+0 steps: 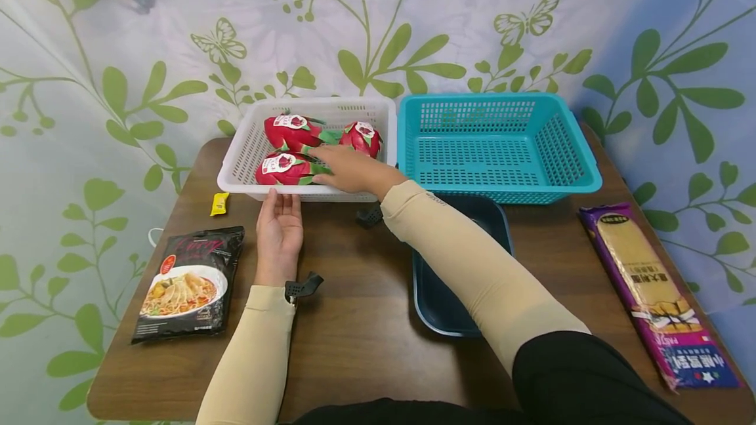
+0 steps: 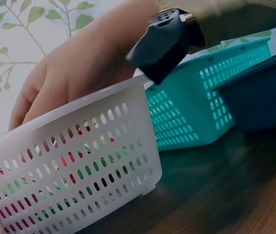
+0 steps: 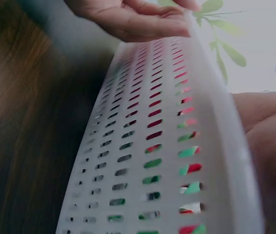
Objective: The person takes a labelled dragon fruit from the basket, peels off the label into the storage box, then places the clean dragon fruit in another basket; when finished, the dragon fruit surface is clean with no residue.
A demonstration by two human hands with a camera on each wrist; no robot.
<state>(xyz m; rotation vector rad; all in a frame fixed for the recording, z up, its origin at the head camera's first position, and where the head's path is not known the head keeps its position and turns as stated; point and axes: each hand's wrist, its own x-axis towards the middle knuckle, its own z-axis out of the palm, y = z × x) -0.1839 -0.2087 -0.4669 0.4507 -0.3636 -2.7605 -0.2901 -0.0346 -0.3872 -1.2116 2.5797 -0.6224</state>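
Observation:
Inside the white basket (image 1: 386,143) lie three red dragon fruits with green tips and white labels: a rear one (image 1: 289,131), a front one (image 1: 283,170) and a right one (image 1: 361,139). My right hand (image 1: 354,168) reaches over the front rim, fingers spread at the green end of the front fruit; in the left wrist view its fingertips are hidden behind the basket wall. My left hand (image 1: 280,235) is palm up at the basket's front side, its relaxed fingers touching beneath the rim. In the right wrist view, the left fingers (image 3: 147,22) lie against the slotted wall.
Right of the white basket stands a teal basket (image 1: 472,179). A dark blue tray (image 1: 428,294) sits partly under my right forearm. On the left are a black noodle packet (image 1: 189,284) and a small yellow packet (image 1: 219,203); a purple pasta pack (image 1: 655,294) lies at the right edge.

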